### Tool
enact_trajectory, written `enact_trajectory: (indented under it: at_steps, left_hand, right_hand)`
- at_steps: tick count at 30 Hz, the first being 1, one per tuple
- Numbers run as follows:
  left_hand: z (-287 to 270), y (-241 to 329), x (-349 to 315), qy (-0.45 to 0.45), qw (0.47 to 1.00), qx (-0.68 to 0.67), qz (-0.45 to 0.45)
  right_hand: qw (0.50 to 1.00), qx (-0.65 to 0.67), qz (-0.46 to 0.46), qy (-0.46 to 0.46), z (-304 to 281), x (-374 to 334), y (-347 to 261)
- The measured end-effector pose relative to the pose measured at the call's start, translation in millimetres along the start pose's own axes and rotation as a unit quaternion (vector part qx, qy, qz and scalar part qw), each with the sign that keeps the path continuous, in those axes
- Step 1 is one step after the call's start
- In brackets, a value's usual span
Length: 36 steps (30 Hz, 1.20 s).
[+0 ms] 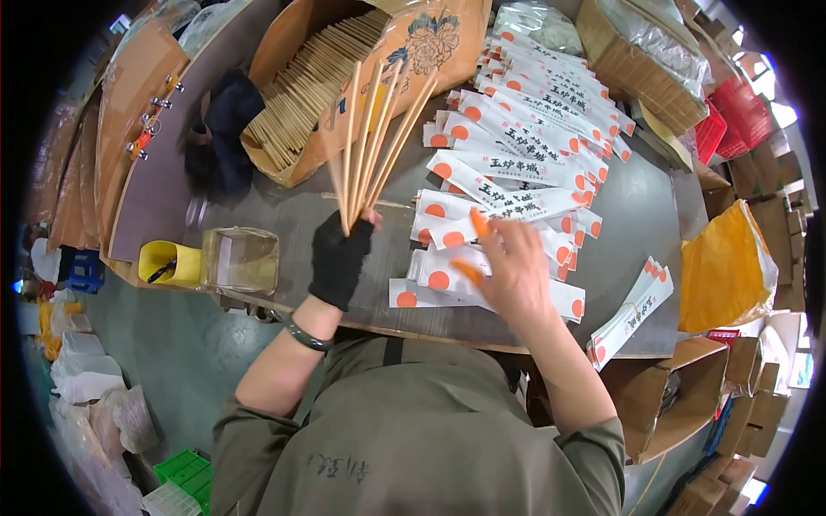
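My left hand (342,258), in a black fingerless glove, is closed round the lower ends of several wooden chopsticks (376,138), which fan out upward. My right hand (514,267) has orange finger covers on the thumb and forefinger. Its fingers are apart and slightly blurred, over the near part of a long pile of white paper chopstick sleeves (533,155) with orange dots and dark print. Whether the fingertips touch a sleeve I cannot tell. At the right, a separate bundle of sleeves (632,314) lies near the table's edge.
An orange, flower-printed bag (430,43) lies open on the grey table (370,297), full of chopsticks (318,86). Left of it is a dark cloth (224,133). A yellow container (170,263) and a clear box (243,261) stand at the left edge. Cardboard boxes (645,64) flank the right.
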<state>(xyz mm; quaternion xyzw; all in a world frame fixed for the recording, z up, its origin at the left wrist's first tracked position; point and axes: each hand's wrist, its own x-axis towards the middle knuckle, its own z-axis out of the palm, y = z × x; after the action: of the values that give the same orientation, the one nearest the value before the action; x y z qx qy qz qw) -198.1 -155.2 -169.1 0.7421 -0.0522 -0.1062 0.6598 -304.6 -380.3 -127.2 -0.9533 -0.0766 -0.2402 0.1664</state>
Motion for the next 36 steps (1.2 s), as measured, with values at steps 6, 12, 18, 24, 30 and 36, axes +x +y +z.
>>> enact_trajectory:
  at_steps: [6, 12, 18, 24, 30, 36]
  left_hand:
    - [-4, -15, -8, 0.053, 0.998, -0.031, 0.001]
    - [-32, -22, -20, 0.008, 0.999, -0.030, -0.009]
    - [-57, -3, -29, -0.042, 0.999, 0.020, -0.012]
    - [-86, -4, -27, -0.099, 0.993, 0.063, -0.009]
    - [-79, 0, -17, -0.189, 0.971, 0.148, -0.012]
    - [30, 14, -27, -0.122, 0.985, 0.033, 0.115]
  right_hand:
    - [0.990, -0.019, -0.086, -0.107, 27, -55, -9]
    - [0.993, 0.106, -0.031, -0.035, 28, -60, 0]
    - [0.907, 0.306, 0.282, -0.070, 12, -41, 12]
    - [0.845, 0.393, 0.351, -0.088, -17, -16, 15]
    - [0.984, 0.173, 0.046, -0.014, -4, -16, 10]
    - [0.983, 0.157, -0.093, 0.007, 30, 13, -5]
